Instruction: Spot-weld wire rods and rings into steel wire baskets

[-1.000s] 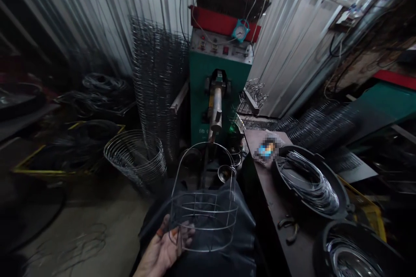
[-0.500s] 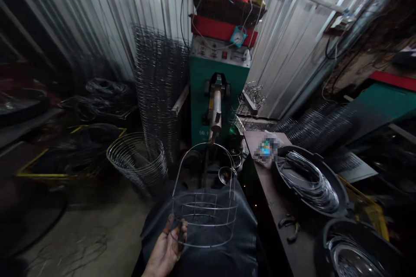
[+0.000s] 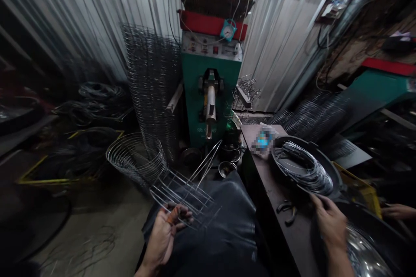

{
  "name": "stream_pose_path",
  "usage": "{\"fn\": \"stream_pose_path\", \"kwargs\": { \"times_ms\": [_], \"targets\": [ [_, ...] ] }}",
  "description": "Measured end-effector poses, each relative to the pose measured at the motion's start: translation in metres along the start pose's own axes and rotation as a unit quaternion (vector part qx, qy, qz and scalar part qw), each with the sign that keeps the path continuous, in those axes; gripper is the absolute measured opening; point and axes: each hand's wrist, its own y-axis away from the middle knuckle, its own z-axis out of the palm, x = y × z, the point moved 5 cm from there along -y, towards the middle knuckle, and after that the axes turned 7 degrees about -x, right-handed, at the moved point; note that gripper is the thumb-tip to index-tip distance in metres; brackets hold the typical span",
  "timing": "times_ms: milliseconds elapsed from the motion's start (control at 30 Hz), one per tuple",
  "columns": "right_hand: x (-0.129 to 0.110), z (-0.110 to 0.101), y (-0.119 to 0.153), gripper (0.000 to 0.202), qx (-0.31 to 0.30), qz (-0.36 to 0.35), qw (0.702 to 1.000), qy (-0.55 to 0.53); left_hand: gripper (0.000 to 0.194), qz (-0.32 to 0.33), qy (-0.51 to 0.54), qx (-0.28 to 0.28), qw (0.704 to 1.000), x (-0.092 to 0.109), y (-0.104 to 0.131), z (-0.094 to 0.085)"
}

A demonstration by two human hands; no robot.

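Note:
My left hand is closed round the lower edge of a wire basket frame, which is tilted over my lap with its arched handle pointing away to the upper right. Below it, a dark apron covers my knees. My right hand reaches over the side table, thumb and fingers pinched together between two black round trays. Whatever it pinches is too small or hidden to make out. The far tray holds a coil of thin wire rods. Shiny metal rings lie in the near tray, partly behind my forearm.
A green welding machine stands ahead, its electrode arm pointing at me. Pliers lie on the side table. Stacked wire rings and tall wire stacks stand left. Another person's hand shows at the right edge.
The wire basket frame has tipped from upright under the electrode to lying slanted, drawn down and left in my left hand. My right hand has come into view over the trays, as has another person's hand.

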Motion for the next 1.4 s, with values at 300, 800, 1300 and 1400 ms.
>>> {"fn": "stream_pose_path", "kwargs": {
  "times_ms": [300, 800, 1300, 1400],
  "targets": [
    [-0.199, 0.207, 0.015, 0.028, -0.384, -0.108, 0.865, -0.305, 0.044, 0.003, -0.033, -0.024, 0.999, 0.002, -0.024, 0.019],
    [-0.22, 0.253, 0.019, 0.031, -0.468, -0.028, 0.784, -0.406, 0.039, -0.021, -0.01, -0.003, 1.0, -0.001, -0.043, 0.01],
    [-0.229, 0.276, 0.0, 0.025, -0.421, -0.007, 0.768, -0.483, 0.04, -0.031, -0.023, 0.004, 0.999, 0.011, -0.073, 0.023],
    [-0.23, 0.283, -0.005, 0.023, -0.419, -0.007, 0.77, -0.482, 0.043, -0.046, -0.017, 0.017, 0.999, 0.012, -0.08, 0.025]
  ]
}}
